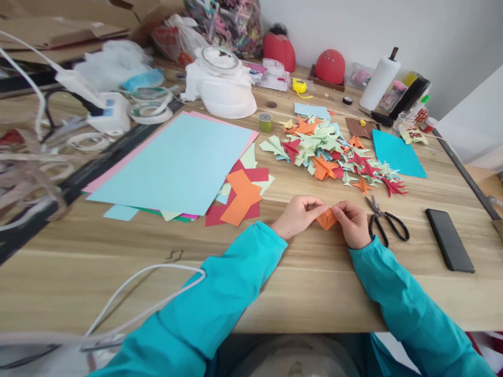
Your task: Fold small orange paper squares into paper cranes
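Between my two hands is a small piece of folded orange paper [326,220], held just over the wooden table. My left hand [299,213] pinches its left edge with thumb and finger. On the other side, my right hand [352,222] pinches the right upper edge. Black-handled scissors [383,220] lie right beside my right hand. Beyond both hands spreads a heap of folded paper stars [322,141] in pale green, orange and red. Left of my left hand, cut orange paper strips [240,198] lie over red and green ones.
Large light blue paper sheets [173,162] cover the left of the table. A black phone [449,241] lies at the right. Farther back are a teal paper square [398,153], a green spool [265,122] and a white bottle [379,81]. A white cable [157,267] loops near my left sleeve.
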`<control>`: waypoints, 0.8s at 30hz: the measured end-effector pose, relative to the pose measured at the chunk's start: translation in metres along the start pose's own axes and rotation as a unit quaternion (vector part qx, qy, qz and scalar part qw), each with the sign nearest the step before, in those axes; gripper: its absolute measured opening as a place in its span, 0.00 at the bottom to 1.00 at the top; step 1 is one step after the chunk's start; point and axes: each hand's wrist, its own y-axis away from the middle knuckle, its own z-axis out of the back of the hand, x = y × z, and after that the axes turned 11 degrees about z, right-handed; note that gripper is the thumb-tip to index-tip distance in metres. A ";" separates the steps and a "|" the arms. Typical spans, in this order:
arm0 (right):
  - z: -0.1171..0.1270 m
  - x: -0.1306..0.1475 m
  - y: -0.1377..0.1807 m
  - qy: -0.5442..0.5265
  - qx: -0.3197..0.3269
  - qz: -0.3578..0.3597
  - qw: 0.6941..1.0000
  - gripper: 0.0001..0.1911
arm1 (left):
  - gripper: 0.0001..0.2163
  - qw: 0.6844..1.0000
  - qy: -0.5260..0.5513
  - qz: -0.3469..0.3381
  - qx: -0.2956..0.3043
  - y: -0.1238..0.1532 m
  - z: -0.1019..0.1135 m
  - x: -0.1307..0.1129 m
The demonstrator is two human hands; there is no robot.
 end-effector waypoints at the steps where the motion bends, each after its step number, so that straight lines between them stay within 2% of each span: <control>1: 0.000 0.001 0.000 -0.006 0.005 -0.009 1.000 0.15 | 0.11 1.000 -0.008 -0.008 -0.005 0.000 0.000 0.000; 4: 0.000 0.001 0.000 -0.011 0.023 -0.027 0.999 0.16 | 0.11 1.000 -0.017 -0.016 -0.002 0.000 -0.001 0.001; 8: 0.001 -0.002 0.000 -0.022 0.035 -0.023 0.999 0.16 | 0.10 0.999 -0.015 -0.012 0.031 0.000 0.000 0.002; 11: 0.001 -0.005 0.000 -0.095 0.039 -0.054 0.993 0.15 | 0.12 0.998 0.007 -0.013 0.059 0.000 0.002 0.001; 15: -0.003 -0.002 0.002 -0.218 0.033 -0.129 0.967 0.16 | 0.12 0.991 0.071 -0.014 0.108 0.001 0.005 -0.003; 18: -0.004 0.002 0.002 -0.254 0.025 -0.154 0.954 0.16 | 0.12 0.986 0.108 0.002 0.131 0.002 0.005 -0.004; 24: -0.005 0.004 0.002 -0.265 -0.003 -0.163 0.950 0.14 | 0.11 0.987 0.126 0.034 0.093 0.002 0.003 -0.001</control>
